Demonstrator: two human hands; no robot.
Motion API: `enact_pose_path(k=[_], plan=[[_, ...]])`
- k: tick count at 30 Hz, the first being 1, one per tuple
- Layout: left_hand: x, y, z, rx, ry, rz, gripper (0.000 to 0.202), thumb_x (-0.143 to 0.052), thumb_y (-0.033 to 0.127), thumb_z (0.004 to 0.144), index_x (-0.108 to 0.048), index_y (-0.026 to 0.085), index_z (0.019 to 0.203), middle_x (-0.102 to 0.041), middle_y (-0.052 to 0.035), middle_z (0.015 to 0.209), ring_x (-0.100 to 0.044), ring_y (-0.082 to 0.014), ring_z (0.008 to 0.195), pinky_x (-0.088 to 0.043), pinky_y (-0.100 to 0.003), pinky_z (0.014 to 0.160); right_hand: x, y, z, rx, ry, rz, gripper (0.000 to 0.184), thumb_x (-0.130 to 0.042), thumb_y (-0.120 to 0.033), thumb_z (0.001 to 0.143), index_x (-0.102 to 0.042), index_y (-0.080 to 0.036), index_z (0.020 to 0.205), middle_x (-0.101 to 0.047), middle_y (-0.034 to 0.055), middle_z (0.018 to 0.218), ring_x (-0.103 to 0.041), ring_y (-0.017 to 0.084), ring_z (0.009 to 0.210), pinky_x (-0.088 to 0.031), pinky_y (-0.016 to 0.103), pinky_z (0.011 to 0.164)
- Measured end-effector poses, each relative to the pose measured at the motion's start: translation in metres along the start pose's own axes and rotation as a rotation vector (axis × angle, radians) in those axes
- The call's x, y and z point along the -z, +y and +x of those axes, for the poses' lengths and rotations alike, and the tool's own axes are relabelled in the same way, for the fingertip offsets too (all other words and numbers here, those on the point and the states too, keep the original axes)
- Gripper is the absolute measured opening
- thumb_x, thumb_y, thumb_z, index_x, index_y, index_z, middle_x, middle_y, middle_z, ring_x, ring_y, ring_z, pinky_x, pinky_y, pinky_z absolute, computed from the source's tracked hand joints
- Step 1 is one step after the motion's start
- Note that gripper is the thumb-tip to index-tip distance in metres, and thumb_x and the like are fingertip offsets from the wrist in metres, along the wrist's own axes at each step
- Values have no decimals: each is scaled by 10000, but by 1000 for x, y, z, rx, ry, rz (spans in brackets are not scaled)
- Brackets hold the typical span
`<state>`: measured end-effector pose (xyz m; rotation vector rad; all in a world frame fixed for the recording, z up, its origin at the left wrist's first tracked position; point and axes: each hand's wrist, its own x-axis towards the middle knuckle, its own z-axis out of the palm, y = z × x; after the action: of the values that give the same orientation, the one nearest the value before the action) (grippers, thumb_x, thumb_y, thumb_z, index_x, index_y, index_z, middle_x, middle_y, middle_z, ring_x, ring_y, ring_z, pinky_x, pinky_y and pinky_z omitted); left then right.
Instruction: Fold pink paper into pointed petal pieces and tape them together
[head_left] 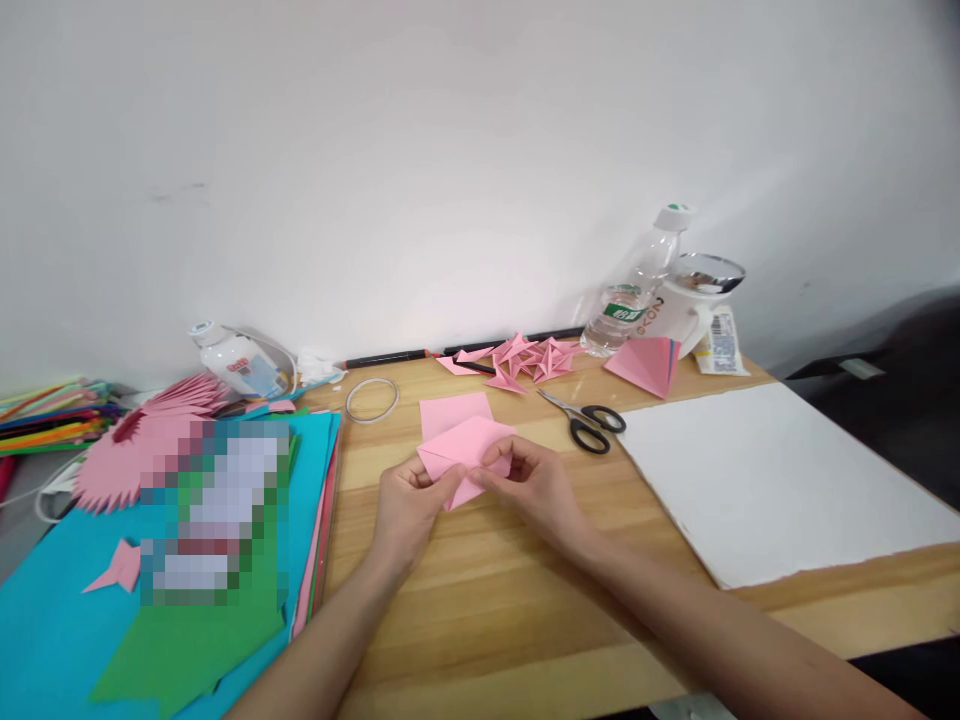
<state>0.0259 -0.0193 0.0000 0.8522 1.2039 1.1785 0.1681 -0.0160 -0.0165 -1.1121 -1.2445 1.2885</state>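
Note:
Both my hands hold one pink folded paper (pixel 463 447) just above the wooden table (pixel 480 590). My left hand (pixel 409 503) pinches its lower left edge. My right hand (pixel 529 482) pinches its right side, thumb on top. Directly behind it a flat pink paper square (pixel 452 410) lies on the table. Farther back sits a heap of folded pink paper pieces (pixel 529 360).
Black-handled scissors (pixel 589 422) lie right of my hands, a large white sheet (pixel 772 480) beyond them. A tape ring (pixel 371 399) and a stack of coloured paper (pixel 67 610) are at left. A water bottle (pixel 637 285) and a pink paper cone (pixel 646 364) stand at the back.

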Motion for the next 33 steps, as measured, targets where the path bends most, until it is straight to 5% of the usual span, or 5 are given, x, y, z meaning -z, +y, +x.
enact_pose_path(k=[14,22,27,33], plan=[[0,-2,1,1,28,-43,243,-780,237,519,-703,106,707,-710,-58,650,-592,-138,523,-425,-219,493,0,5,1,-20,1,101,335,-753,-331,587,-527,-174,777,-569,1,721,-540,129,638,-448,240,577],[-1,-1,1,-55,92,-133,272,-791,214,496,-713,117,738,-724,-65,703,-634,-157,610,-486,-251,596,-4,-1,0,-122,8,309,793,-795,-281,538,-313,-218,1165,-665,39,844,-643,192,740,-517,340,699],[-3,-1,0,-59,87,-147,274,-798,203,477,-711,115,721,-713,-51,660,-617,-144,561,-469,-235,534,-14,-4,-6,-182,-176,362,540,-774,-312,564,-470,-191,993,-679,40,795,-648,189,711,-514,313,659],[-4,-2,-1,-7,83,-183,277,-801,234,480,-705,108,707,-711,-65,664,-612,-150,565,-460,-246,528,-19,-6,-7,-215,-131,354,458,-788,-317,524,-522,-177,871,-673,24,731,-626,163,630,-503,277,583]])
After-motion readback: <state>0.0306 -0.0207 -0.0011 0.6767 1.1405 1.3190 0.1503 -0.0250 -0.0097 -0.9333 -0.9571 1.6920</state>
